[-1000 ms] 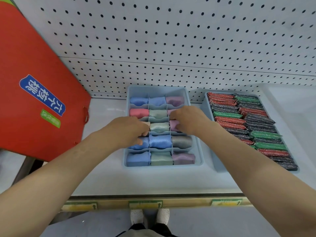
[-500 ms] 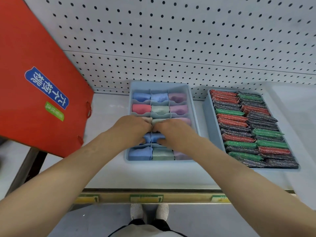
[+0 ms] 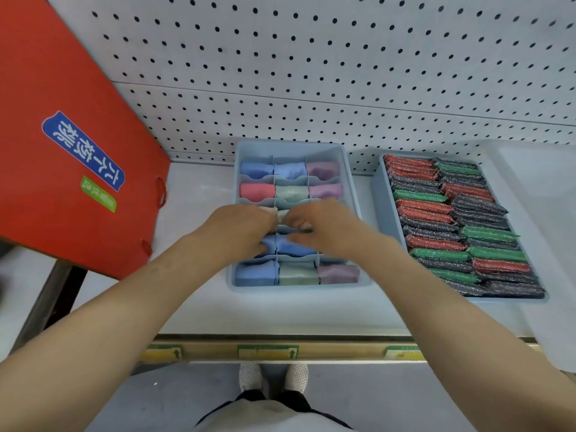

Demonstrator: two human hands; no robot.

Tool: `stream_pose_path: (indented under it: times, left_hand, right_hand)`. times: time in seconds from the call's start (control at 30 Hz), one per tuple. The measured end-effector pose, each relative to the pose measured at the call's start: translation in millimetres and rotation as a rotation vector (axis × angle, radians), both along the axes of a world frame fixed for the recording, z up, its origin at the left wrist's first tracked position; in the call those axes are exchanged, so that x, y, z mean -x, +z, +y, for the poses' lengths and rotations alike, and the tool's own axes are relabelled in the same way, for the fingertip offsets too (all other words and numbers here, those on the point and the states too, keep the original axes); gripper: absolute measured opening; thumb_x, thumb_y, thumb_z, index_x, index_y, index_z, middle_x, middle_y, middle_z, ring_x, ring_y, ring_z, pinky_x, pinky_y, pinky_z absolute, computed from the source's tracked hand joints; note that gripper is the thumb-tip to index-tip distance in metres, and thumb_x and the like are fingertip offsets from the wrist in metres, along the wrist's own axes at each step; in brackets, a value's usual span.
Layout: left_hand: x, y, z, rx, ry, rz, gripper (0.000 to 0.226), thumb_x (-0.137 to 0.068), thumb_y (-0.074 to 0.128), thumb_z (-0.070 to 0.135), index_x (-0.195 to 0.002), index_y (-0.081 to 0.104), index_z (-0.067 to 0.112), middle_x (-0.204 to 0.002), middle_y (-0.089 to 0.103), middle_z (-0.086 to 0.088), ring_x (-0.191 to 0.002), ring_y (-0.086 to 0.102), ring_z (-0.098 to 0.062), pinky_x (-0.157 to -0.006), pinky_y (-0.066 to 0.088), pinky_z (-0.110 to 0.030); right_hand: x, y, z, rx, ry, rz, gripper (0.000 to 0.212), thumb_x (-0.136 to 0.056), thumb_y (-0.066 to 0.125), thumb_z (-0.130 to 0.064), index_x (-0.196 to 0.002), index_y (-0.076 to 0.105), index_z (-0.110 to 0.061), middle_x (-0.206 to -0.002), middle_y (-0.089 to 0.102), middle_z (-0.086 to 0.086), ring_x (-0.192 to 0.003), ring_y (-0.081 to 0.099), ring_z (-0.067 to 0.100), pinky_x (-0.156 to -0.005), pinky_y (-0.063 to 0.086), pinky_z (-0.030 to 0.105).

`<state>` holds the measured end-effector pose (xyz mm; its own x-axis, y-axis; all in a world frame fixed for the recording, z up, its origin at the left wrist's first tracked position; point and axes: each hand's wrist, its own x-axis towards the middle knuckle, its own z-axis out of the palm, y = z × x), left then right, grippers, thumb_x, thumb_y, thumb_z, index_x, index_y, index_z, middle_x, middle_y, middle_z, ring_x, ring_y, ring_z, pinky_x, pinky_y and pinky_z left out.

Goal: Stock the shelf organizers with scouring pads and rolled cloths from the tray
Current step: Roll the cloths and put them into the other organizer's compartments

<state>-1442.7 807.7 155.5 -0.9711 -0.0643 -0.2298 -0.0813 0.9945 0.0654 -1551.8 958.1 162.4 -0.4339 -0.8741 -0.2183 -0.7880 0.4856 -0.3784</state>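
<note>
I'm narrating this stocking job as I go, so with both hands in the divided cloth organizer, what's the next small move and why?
Probably press the roll in the middle row down until it seats. Both the left hand and right hand meet over the cloth organizer there, while the visible compartments around them already hold rolled cloths. Whether the fingers grip anything is hidden.

Both bare forearms reach forward and converge. The left hand [image 3: 241, 226] and right hand [image 3: 314, 221] meet over the organizer [image 3: 237, 213], fingers curled down, almost touching.
</note>
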Motion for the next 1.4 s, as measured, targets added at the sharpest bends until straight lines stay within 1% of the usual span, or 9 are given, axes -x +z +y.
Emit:
stream_pose_path:
  times: [0.13, 0.37, 0.63, 0.73, 0.9, 1.0, 1.07, 1.23, 1.4]
  left_hand:
    - [-0.2, 5.0, 3.0, -0.174, 0.068, 0.098, 0.022, -0.091, 0.063, 0.040, -0.108, 0.058, 0.026, -0.101, 0.059, 0.007, -0.090, 0.054, -0.018, -0.068, 0.043, -0.031]
    - [10.9, -3.8, 31.6, -0.167, 0.007, 0.133, 0.011, -0.090, 0.060, 0.026, -0.101, 0.060, 0.023, -0.104, 0.064, 0.001, -0.102, 0.056, -0.025, -0.069, 0.038, -0.032]
    - [13.4, -10.7, 24.7, -0.315, 0.048, 0.048, 0.016, -0.087, 0.065, 0.024, -0.102, 0.062, 0.026, -0.093, 0.063, 0.006, -0.093, 0.058, -0.021, -0.072, 0.046, -0.034]
    - [4.8, 4.1, 13.8, -0.425, 0.111, 0.074, 0.025, -0.088, 0.071, 0.026, -0.111, 0.064, 0.025, -0.103, 0.066, 0.008, -0.095, 0.059, -0.015, -0.084, 0.051, -0.037]
    - [-22.3, 27.2, 11.5, -0.199, 0.084, -0.047, 0.011, -0.088, 0.067, 0.033, -0.098, 0.063, 0.030, -0.088, 0.055, 0.014, -0.088, 0.055, -0.015, -0.070, 0.043, -0.029]
    - [-33.0, 23.9, 24.8, -0.014, -0.016, -0.115, 0.005, -0.090, 0.058, 0.033, -0.093, 0.060, 0.030, -0.091, 0.054, 0.005, -0.089, 0.058, -0.021, -0.064, 0.033, -0.028]
    - [-35.0, 20.8, 28.9, 0.021, -0.018, -0.153, 0.015, -0.092, 0.055, 0.030, -0.105, 0.063, 0.027, -0.099, 0.062, -0.002, -0.086, 0.053, -0.022, -0.065, 0.032, -0.028]
    - [-32.1, 14.7, 32.2, 0.009, -0.028, -0.160, 0.022, -0.096, 0.054, 0.029, -0.114, 0.065, 0.025, -0.105, 0.065, -0.002, -0.097, 0.058, -0.021, -0.070, 0.034, -0.028]
    - [-32.7, 16.3, 20.5, -0.038, -0.031, -0.179, 0.016, -0.093, 0.055, 0.035, -0.100, 0.069, 0.028, -0.085, 0.054, 0.004, -0.082, 0.049, -0.018, -0.064, 0.036, -0.028]
  right_hand:
    - [19.2, 27.5, 27.1, 0.031, -0.158, 0.079, 0.017, -0.087, 0.067, -0.021, -0.103, 0.071, -0.022, -0.097, 0.072, -0.007, -0.095, 0.066, 0.017, -0.089, 0.051, 0.035]
    - [3.0, 2.2, 29.3, -0.289, 0.076, 0.476, 0.023, -0.087, 0.054, -0.011, -0.105, 0.059, -0.025, -0.102, 0.067, -0.004, -0.099, 0.063, 0.022, -0.089, 0.036, 0.033]
    - [6.9, -10.5, 34.0, -0.272, 0.097, 0.428, 0.033, -0.088, 0.054, -0.008, -0.117, 0.059, -0.022, -0.114, 0.065, 0.001, -0.102, 0.063, 0.030, -0.080, 0.045, 0.033]
    - [-2.4, 0.6, 39.1, -0.095, 0.022, 0.407, 0.031, -0.086, 0.058, -0.011, -0.114, 0.063, -0.021, -0.112, 0.067, -0.001, -0.100, 0.063, 0.029, -0.079, 0.045, 0.032]
    - [-37.1, 19.1, 27.7, -0.041, 0.135, 0.095, 0.016, -0.087, 0.065, -0.026, -0.102, 0.070, -0.022, -0.100, 0.071, 0.000, -0.096, 0.064, 0.024, -0.076, 0.051, 0.031]
    - [-45.4, 14.7, 17.2, -0.206, 0.233, 0.218, 0.020, -0.092, 0.059, -0.033, -0.111, 0.066, -0.027, -0.109, 0.065, 0.003, -0.104, 0.061, 0.027, -0.066, 0.035, 0.028]
    - [-44.8, 15.0, 12.5, -0.272, 0.275, 0.278, 0.020, -0.095, 0.055, -0.034, -0.109, 0.066, -0.026, -0.096, 0.061, 0.003, -0.101, 0.061, 0.026, -0.064, 0.031, 0.029]
    - [-48.3, 5.7, 0.9, -0.342, 0.333, 0.403, 0.018, -0.095, 0.054, -0.025, -0.109, 0.064, -0.021, -0.086, 0.055, 0.000, -0.093, 0.064, 0.025, -0.058, 0.033, 0.030]
    - [-41.9, 8.9, -1.7, -0.327, 0.357, 0.273, 0.020, -0.093, 0.055, -0.028, -0.110, 0.066, -0.027, -0.083, 0.046, -0.003, -0.096, 0.061, 0.025, -0.064, 0.035, 0.031]
